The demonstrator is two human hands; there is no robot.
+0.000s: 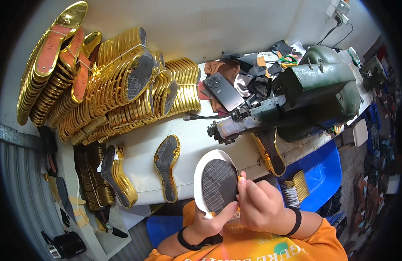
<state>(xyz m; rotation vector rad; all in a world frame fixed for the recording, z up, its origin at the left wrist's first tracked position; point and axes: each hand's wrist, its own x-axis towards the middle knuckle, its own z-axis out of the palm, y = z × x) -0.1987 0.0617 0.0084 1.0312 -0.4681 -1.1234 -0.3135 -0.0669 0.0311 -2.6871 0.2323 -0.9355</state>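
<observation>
Close to my body is a shoe sole, held tilted up. Its dark grey face carries pale scribbled lines, and a white rim curves around the left and top. My left hand grips the lower end, thumb pressed on the dark face. At the right edge, my right hand is closed in a pinch where a bit of gold shows; exactly what the fingertips grasp is partly hidden. On the white table beyond lies a single gold-edged sole, with a short stack of gold-edged soles to its left.
Tied bundles of gold soles pile up at the back left. A green sewing machine stands on the right, another gold sole under its arm. Behind are a phone and fabric scraps. A blue bin sits lower right.
</observation>
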